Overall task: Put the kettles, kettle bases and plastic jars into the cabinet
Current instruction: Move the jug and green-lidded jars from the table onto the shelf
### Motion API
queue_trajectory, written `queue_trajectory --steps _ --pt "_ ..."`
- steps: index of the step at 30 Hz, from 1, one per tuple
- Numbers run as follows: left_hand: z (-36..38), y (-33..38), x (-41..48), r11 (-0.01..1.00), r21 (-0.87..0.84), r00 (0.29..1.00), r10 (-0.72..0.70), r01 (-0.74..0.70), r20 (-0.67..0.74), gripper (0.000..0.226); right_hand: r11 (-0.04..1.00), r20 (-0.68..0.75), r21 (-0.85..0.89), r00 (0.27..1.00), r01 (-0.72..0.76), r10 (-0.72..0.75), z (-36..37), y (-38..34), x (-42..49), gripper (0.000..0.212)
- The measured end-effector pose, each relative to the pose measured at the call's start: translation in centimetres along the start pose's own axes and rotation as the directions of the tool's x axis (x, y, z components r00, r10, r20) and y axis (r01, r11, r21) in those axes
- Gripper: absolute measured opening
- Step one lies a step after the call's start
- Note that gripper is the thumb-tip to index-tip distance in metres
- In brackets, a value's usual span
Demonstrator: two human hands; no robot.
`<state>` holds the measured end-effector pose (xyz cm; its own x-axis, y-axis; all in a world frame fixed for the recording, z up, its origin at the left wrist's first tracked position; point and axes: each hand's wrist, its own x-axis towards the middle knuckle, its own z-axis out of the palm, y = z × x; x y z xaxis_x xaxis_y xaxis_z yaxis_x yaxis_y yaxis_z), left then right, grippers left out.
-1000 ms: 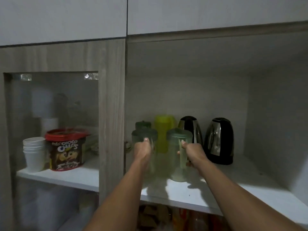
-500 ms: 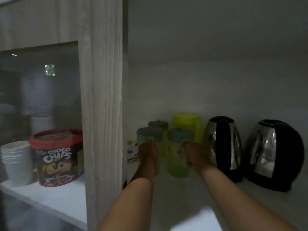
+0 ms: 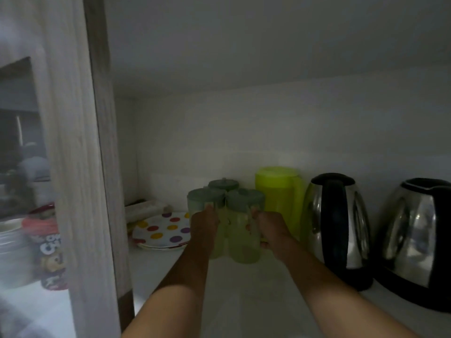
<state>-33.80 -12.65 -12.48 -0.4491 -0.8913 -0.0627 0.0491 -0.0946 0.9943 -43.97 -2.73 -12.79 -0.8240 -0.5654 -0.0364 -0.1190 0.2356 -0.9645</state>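
Note:
Inside the dim cabinet, my left hand (image 3: 204, 225) grips a pale green plastic jar with a dark green lid (image 3: 203, 200). My right hand (image 3: 267, 229) grips a matching jar (image 3: 244, 203) right beside it. Both jars stand on the white shelf (image 3: 244, 301), touching each other. A third green-lidded jar (image 3: 223, 184) stands just behind them. A taller bright yellow-green jar (image 3: 280, 191) is to their right. Two steel and black kettles (image 3: 339, 228) (image 3: 419, 240) stand further right on their bases.
A stack of polka-dot plates (image 3: 162, 231) lies left of the jars, with a pale box (image 3: 146, 209) behind it. A wooden cabinet post (image 3: 97, 167) bounds the left side. Behind glass on the left sit a cereal tub (image 3: 48, 245) and stacked white cups (image 3: 9, 252).
My view has moved closer into the cabinet. Both hands have pushed the two jars deeper onto the shelf, up against the third jar and the yellow-green jar.

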Motion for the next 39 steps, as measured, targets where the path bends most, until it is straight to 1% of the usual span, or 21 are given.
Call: queue_trajectory --steps 1,3,5,8,10,13,16,18,20,22,24,25,27,30,32,35,37,39 --pt "0.2 -0.1 -0.2 1.000 -0.011 1.000 0.012 -0.012 -0.004 0.051 1.000 -0.010 0.016 1.000 -0.009 0.009 -0.1 0.2 0.2 0.038" --pt "0.1 -0.2 -0.7 1.000 0.000 0.999 0.019 -0.019 -0.050 0.061 0.999 -0.040 0.055 0.999 -0.001 0.003 -0.1 0.5 0.2 0.052" --pt "-0.3 -0.7 -1.5 0.994 0.110 0.994 0.014 -0.001 -0.113 0.068 0.999 -0.068 0.017 0.997 0.033 -0.031 -0.3 0.8 0.1 0.063" --pt "-1.4 -2.3 -3.4 0.955 0.292 0.985 0.090 -0.044 -0.145 0.062 0.996 -0.128 -0.066 0.990 0.059 -0.067 -0.6 1.3 -0.9 0.073" --pt "-2.1 -3.2 -5.8 0.913 0.400 0.978 0.151 -0.082 -0.144 0.060 0.990 -0.165 -0.128 0.982 0.065 -0.086 -0.9 1.8 -1.9 0.068" --pt "-2.7 -3.6 -8.9 0.875 0.483 0.978 0.130 -0.036 -0.163 0.063 0.979 -0.205 -0.193 0.973 0.064 -0.104 -1.6 2.4 -4.8 0.061" --pt "-3.6 -2.9 -12.7 0.859 0.511 0.987 0.104 -0.025 -0.126 0.063 0.967 -0.216 -0.245 0.968 0.072 -0.127 -2.3 2.8 -8.9 0.064" --pt "-4.7 -2.8 -15.8 0.842 0.536 0.990 0.121 -0.063 -0.073 0.058 0.963 -0.229 -0.260 0.964 0.070 -0.132 -2.7 3.0 -12.1 0.065" --pt "-6.3 -2.6 -20.2 0.840 0.530 0.987 0.158 -0.117 -0.032 0.053 0.965 -0.260 -0.253 0.956 0.067 -0.134 -2.6 3.1 -16.3 0.060" --pt "-8.7 -2.7 -24.8 0.834 0.520 0.976 0.219 -0.185 -0.004 0.056 0.970 -0.287 -0.228 0.947 0.081 -0.147 -1.6 3.4 -21.2 0.056" --pt "-11.8 -3.2 -29.1 0.809 0.544 0.966 0.259 -0.223 0.010 0.058 0.969 -0.276 -0.226 0.948 0.094 -0.156 0.4 3.9 -26.6 0.053" --pt "-13.6 -3.4 -31.0 0.794 0.561 0.961 0.277 -0.234 0.008 0.059 0.968 -0.261 -0.230 0.952 0.101 -0.161 1.6 4.2 -29.2 0.052" --pt "-18.2 -3.7 -34.5 0.777 0.593 0.956 0.290 -0.210 -0.042 0.059 0.965 -0.201 -0.232 0.965 0.121 -0.170 4.5 4.6 -33.7 0.053" --pt "-26.5 -2.6 -38.7 0.749 0.640 0.925 0.348 -0.175 -0.155 0.057 0.958 -0.066 -0.232 0.980 0.168 -0.188 9.9 3.8 -40.2 0.056" --pt "-32.4 -1.8 -41.0 0.738 0.662 0.890 0.383 -0.133 -0.248 0.055 0.945 0.041 -0.233 0.973 0.232 -0.228 13.5 2.2 -44.5 0.056" --pt "-41.6 -0.8 -44.3 0.721 0.693 0.820 0.409 -0.022 -0.400 0.057 0.921 0.212 -0.178 0.928 0.346 -0.308 19.5 -0.6 -50.8 0.053" --pt "-47.4 -0.7 -46.8 0.717 0.695 0.767 0.414 0.057 -0.490 0.056 0.901 0.326 -0.123 0.875 0.416 -0.359 23.9 -1.8 -55.0 0.053" --pt "-53.0 -1.0 -49.7 0.715 0.683 0.691 0.420 0.147 -0.589 0.051 0.869 0.429 -0.088 0.806 0.487 -0.409 28.3 -2.2 -59.2 0.053"
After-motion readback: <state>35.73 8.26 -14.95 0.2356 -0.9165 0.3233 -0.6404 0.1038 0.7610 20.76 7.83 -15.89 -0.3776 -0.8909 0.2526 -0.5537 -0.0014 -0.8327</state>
